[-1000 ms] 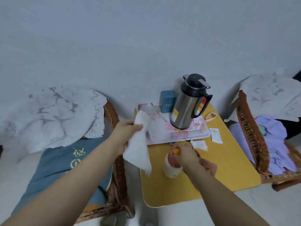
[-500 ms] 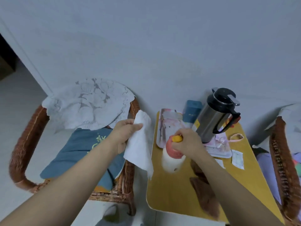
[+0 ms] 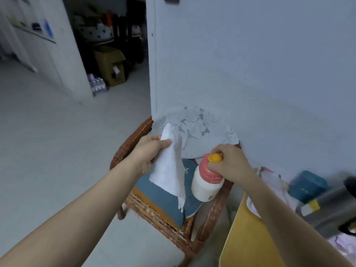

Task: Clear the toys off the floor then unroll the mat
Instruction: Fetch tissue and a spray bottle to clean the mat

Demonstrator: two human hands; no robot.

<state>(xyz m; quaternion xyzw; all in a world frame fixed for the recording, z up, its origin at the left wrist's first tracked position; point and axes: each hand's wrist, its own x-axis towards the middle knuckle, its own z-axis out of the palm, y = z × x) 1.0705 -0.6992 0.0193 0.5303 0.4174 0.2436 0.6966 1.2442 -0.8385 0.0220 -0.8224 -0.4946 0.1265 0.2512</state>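
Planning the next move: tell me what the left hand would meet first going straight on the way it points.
Probably the lace cover on the wicker chair back; the left hand holds a white cloth. Depth is unclear.

A wicker chair bearing a blue cushion stands beside a yellow table.

Cloth centre frame: plain white. Bottle: white body, coral-red cap, orange knob on top. Wicker chair: reddish-brown, blue cushion with orange edge, white floral lace cover. Table lower right: yellow. Box right edge: teal.
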